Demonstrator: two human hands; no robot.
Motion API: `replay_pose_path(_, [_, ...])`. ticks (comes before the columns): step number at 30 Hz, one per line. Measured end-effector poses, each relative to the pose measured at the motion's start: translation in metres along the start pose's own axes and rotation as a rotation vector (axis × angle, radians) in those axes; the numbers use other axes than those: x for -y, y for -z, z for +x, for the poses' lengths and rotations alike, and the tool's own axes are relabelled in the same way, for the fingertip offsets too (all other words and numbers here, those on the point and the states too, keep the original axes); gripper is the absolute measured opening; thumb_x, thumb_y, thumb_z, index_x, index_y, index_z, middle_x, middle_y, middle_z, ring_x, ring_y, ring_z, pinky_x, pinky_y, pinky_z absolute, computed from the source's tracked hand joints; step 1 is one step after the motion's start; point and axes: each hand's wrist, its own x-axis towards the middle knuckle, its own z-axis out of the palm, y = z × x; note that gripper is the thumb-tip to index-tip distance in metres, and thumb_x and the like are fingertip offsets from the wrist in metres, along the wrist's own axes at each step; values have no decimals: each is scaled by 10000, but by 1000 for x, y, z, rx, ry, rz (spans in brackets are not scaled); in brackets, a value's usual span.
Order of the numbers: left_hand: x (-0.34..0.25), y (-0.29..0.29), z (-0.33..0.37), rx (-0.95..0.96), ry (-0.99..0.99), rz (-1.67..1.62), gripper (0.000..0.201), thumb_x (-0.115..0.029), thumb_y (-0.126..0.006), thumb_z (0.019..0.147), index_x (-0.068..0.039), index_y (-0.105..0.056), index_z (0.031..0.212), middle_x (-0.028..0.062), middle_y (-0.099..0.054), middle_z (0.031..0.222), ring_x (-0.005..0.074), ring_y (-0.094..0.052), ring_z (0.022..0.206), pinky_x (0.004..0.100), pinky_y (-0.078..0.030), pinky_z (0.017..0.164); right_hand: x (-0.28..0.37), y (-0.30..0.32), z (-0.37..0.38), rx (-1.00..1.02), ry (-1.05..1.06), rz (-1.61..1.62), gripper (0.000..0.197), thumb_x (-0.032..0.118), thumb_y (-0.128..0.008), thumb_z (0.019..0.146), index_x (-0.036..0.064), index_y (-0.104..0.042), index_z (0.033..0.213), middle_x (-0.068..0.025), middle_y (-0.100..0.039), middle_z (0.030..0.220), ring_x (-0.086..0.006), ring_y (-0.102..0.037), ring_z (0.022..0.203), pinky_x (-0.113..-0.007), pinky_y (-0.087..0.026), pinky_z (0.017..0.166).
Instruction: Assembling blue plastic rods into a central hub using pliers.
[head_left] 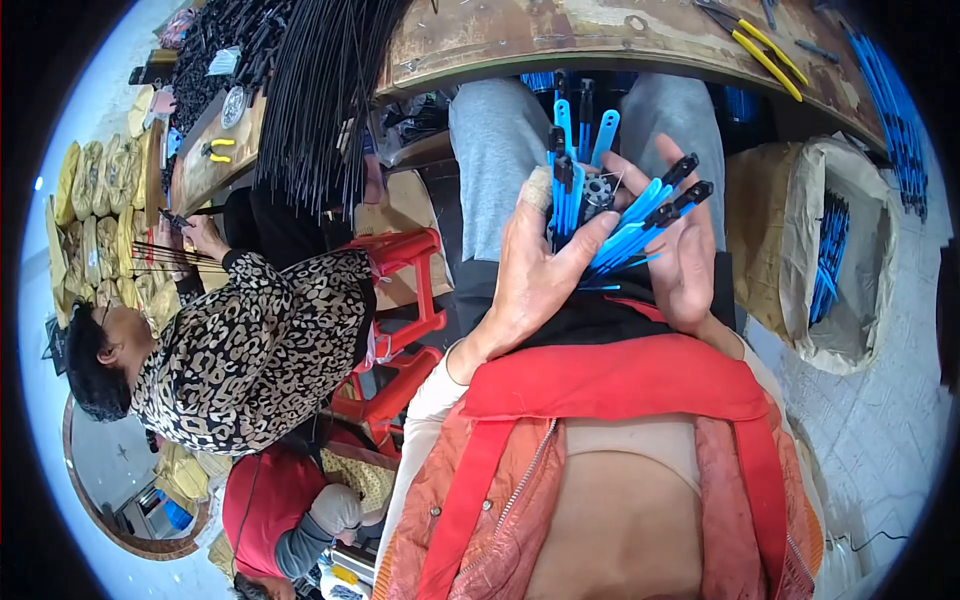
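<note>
My left hand (535,245) is closed round a black toothed hub (599,188), its thumb lying below it. A finger of that hand has a pale wrapping. Several light-blue plastic strips (632,240) with black clip-like ends fan out around the hub, some upward and some to the right. Against the right-hand strips, my right hand (688,265) has its fingers stretched apart and the palm turned inward. It grips nothing that I can see, though the strips partly cover it. Both hands are above my lap, over grey trousers (495,150).
A worn wooden bench (520,35) runs ahead, with yellow-handled pliers (765,60) and blue rods (890,120) at its right. An open sack (870,330) of blue pieces stands right. Left are long black rods (325,90), a co-worker in a patterned top (265,340) and red stools (425,285).
</note>
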Motion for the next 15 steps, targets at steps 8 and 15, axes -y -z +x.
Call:
replay_pose_path(8, [-2,15,-3,124,13,71,302,-138,-772,791,-21,-665,1048,101,-628,909,216,-578,841,329,-460,775,-8,8,-2,-27,49,-73,770,538,-403,988,-15,-200,1484,-228,-509,1355,-189,-577,1038,-357,-483,918])
replay_pose_path(15, [-11,25,-3,173,-70,157,299,-147,-801,744,-37,-720,1010,82,-679,878,200,-587,813,321,-462,758,-48,42,-11,114,-392,159,185,48,-672,863,-1,-616,1033,-80,-606,993,-142,-605,866,-267,-499,776])
